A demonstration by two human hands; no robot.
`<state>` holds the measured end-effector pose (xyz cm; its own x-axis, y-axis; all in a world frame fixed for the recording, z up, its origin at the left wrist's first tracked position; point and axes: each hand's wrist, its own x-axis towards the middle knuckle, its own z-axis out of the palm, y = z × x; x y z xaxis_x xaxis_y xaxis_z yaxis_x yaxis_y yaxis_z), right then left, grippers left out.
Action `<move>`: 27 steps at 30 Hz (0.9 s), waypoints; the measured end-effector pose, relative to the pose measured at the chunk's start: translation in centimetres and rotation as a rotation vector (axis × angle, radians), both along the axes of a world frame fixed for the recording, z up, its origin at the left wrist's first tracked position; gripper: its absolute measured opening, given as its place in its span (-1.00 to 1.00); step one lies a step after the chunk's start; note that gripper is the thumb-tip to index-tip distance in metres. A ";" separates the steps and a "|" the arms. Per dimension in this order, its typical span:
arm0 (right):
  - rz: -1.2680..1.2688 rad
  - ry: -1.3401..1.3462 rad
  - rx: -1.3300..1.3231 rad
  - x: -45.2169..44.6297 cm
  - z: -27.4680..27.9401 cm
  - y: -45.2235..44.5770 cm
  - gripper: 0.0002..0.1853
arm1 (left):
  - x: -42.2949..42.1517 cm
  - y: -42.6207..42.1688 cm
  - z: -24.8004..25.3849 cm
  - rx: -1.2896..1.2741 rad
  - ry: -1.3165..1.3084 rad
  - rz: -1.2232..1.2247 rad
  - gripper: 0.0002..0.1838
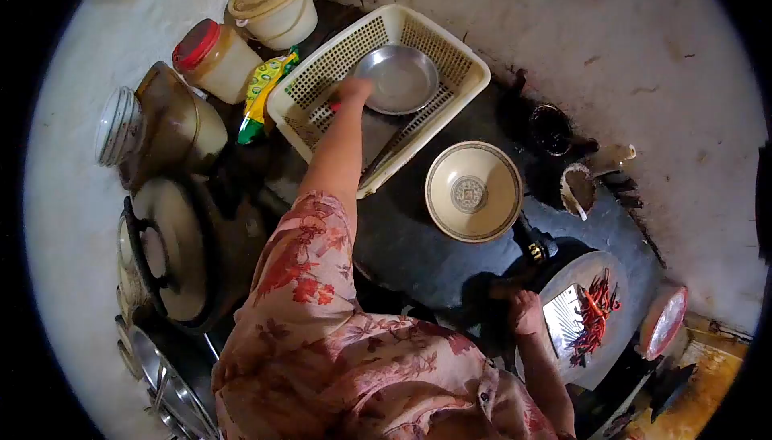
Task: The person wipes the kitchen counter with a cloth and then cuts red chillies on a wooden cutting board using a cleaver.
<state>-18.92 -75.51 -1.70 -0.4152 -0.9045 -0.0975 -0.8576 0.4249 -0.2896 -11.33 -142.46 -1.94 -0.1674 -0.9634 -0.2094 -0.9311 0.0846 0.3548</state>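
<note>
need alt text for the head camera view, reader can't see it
A left hand is at the edge of a metal dish in a plastic basket; the right hand is beside red chillies and what looks like a cleaver on a round board. A patterned bowl sits between basket and board.

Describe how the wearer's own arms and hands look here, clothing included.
The left hand and right hand are ungloved. The loose left sleeve is pale pink with a red and darker floral print, and it leaves the left forearm uncovered. The right forearm is bare too; its sleeve's edge is hard to make out.
</note>
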 end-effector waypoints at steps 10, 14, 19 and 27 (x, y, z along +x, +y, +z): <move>0.154 0.021 -0.030 0.3 3.5 -1.9 -0.71 | -2.2 -2.4 -4.0 0.202 0.351 -0.097 -0.72; 0.155 0.019 -0.085 0.9 3.8 -2.6 -0.71 | 2.1 1.0 7.7 0.322 0.746 0.116 -0.76; 0.132 -0.052 -0.132 2.1 6.0 -4.3 -0.65 | 13.0 -1.6 18.9 0.018 1.495 0.232 -0.79; 0.125 -0.058 -0.098 1.0 3.0 -2.4 -0.64 | 43.4 -10.3 30.0 -0.840 1.088 0.436 -0.66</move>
<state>-17.96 -77.95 1.27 -0.2946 -0.9552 -0.0265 -0.8827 0.2827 -0.3754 32.09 -152.71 28.10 0.4625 -0.7504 0.4723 -0.2421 0.4056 0.8814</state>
